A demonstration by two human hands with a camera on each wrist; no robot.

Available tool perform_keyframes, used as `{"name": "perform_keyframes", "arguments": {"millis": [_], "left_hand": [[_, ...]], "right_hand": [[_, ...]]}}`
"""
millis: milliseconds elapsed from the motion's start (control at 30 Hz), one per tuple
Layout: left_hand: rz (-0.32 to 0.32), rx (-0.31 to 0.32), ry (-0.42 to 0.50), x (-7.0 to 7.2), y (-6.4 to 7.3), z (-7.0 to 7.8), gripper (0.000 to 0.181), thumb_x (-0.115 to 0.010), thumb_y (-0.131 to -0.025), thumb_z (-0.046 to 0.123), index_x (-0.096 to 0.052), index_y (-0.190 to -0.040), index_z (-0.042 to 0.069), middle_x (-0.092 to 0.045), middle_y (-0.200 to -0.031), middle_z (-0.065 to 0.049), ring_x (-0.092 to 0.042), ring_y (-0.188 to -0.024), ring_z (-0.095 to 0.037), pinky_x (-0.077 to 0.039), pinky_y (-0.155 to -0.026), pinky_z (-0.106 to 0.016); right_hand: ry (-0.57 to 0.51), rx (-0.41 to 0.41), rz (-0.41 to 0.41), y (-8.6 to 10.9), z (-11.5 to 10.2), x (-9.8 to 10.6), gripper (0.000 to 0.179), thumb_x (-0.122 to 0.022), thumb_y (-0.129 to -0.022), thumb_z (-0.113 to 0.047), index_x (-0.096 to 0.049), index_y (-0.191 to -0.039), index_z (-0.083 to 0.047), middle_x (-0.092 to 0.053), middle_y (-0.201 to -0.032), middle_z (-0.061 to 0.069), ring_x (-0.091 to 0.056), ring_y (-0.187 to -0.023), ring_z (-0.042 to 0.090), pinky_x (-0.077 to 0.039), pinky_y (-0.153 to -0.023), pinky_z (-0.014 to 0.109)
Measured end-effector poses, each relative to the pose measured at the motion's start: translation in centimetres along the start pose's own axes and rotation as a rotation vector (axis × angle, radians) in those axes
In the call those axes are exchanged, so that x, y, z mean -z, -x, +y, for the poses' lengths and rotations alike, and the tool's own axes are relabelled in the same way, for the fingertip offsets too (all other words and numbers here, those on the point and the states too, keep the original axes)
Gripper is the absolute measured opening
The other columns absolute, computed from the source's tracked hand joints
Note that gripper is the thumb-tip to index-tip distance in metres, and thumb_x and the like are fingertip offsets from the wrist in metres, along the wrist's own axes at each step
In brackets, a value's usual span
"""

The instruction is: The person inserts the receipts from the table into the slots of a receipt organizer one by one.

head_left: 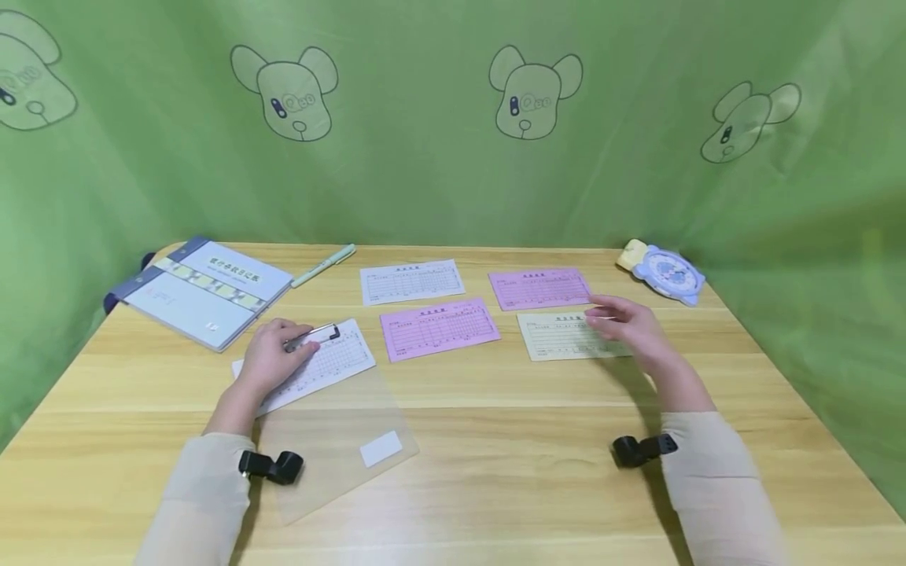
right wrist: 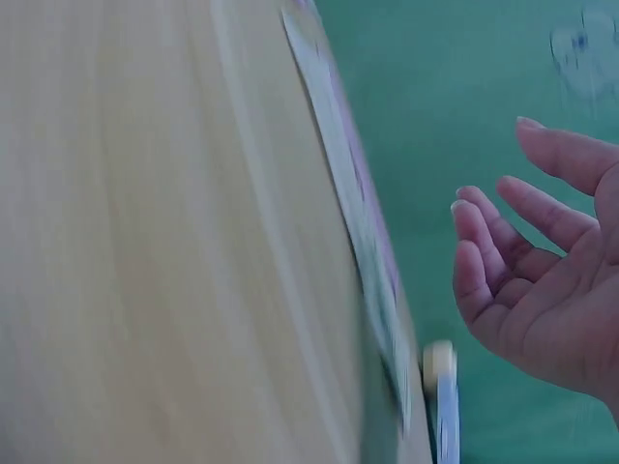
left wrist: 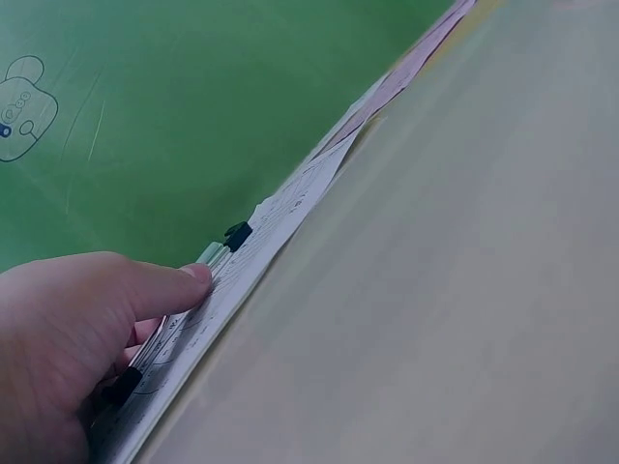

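Observation:
A translucent clipboard [head_left: 333, 456] with a white form [head_left: 329, 363] at its clip end lies at the left front of the table. My left hand [head_left: 272, 358] holds it by the metal clip [head_left: 311, 336]. In the left wrist view, the thumb [left wrist: 179, 288] presses on the clip, with the other fingers partly hidden behind it. My right hand [head_left: 630, 326] hovers over the right end of a pale green form [head_left: 562, 339], holding nothing. Its fingers [right wrist: 484, 237] are loosely bent in the right wrist view.
Beyond the hands lie a white form [head_left: 412, 281], a pink form [head_left: 439, 328] and another pink form [head_left: 540, 288]. A blue journal [head_left: 205, 291] and a pale green pen [head_left: 324, 266] are at the back left. A small blue clock-like item [head_left: 668, 273] sits back right.

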State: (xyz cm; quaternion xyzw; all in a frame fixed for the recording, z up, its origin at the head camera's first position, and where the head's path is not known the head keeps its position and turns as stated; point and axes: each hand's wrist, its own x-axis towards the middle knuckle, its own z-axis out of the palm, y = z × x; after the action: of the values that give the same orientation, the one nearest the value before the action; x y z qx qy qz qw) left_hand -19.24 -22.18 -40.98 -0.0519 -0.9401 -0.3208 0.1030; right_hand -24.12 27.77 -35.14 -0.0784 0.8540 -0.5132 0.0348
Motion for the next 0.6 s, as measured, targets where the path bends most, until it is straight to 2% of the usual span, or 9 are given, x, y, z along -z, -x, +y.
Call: {"name": "perform_keyframes", "arguments": {"millis": [133, 200, 333, 433, 500, 600], "left_hand": [[0.0, 0.004, 0.009, 0.1, 0.1, -0.1, 0.037, -0.06, -0.08, 0.021, -0.058, -0.109, -0.001, -0.049, -0.1, -0.016, -0.041, -0.092, -0.031, -0.032, -0.076, -0.043], [-0.001, 0.008, 0.016, 0.1, 0.1, -0.1, 0.037, -0.061, -0.08, 0.021, -0.058, -0.109, -0.001, -0.049, -0.1, -0.016, -0.041, -0.092, -0.031, -0.032, -0.077, -0.043], [-0.006, 0.017, 0.025, 0.1, 0.2, -0.1, 0.037, -0.061, -0.08, 0.021, -0.057, -0.11, 0.0, -0.049, -0.101, -0.016, -0.041, -0.093, -0.031, -0.031, -0.077, -0.043], [-0.012, 0.025, 0.022, 0.0, 0.1, -0.1, 0.038, -0.06, -0.08, 0.022, -0.057, -0.111, 0.0, -0.049, -0.102, -0.016, -0.041, -0.094, -0.031, -0.031, -0.078, -0.043], [-0.017, 0.027, 0.02, 0.0, 0.1, -0.1, 0.038, -0.06, -0.08, 0.022, -0.057, -0.111, 0.001, -0.049, -0.102, -0.016, -0.041, -0.094, -0.031, -0.031, -0.078, -0.043], [-0.019, 0.028, 0.02, 0.1, 0.0, -0.1, 0.038, -0.06, -0.08, 0.023, -0.057, -0.111, 0.001, -0.049, -0.102, -0.015, -0.041, -0.094, -0.031, -0.032, -0.078, -0.043]], "right_hand": [[0.051, -0.056, 0.028, 0.0, 2.0, 2.4, 0.055, -0.059, -0.082, -0.021, -0.038, -0.126, 0.004, -0.053, -0.097, 0.0, -0.05, -0.079, 0.003, -0.044, -0.068, 0.026], [0.077, -0.091, 0.038, -0.1, 2.7, 3.1, 0.057, -0.06, -0.081, -0.024, -0.038, -0.126, 0.002, -0.052, -0.097, -0.002, -0.05, -0.079, 0.003, -0.043, -0.067, 0.028], [0.151, -0.148, 0.032, -0.4, 3.6, 4.0, 0.062, -0.06, -0.081, -0.031, -0.037, -0.128, 0.002, -0.05, -0.106, 0.012, -0.049, -0.078, 0.007, -0.042, -0.064, 0.029], [0.195, -0.193, -0.002, -0.5, 4.2, 4.3, 0.066, -0.059, -0.081, -0.033, -0.033, -0.129, 0.003, -0.043, -0.113, 0.022, -0.044, -0.084, 0.014, -0.04, -0.067, 0.026], [0.202, -0.23, -0.014, -0.7, 4.6, 4.4, 0.067, -0.06, -0.08, -0.033, -0.031, -0.13, 0.002, -0.04, -0.117, 0.024, -0.041, -0.091, 0.02, -0.038, -0.071, 0.027], [0.202, -0.248, -0.032, -0.8, 5.1, 4.3, 0.069, -0.06, -0.08, -0.032, -0.029, -0.132, 0.001, -0.034, -0.122, 0.027, -0.035, -0.105, 0.031, -0.035, -0.083, 0.037]]}}
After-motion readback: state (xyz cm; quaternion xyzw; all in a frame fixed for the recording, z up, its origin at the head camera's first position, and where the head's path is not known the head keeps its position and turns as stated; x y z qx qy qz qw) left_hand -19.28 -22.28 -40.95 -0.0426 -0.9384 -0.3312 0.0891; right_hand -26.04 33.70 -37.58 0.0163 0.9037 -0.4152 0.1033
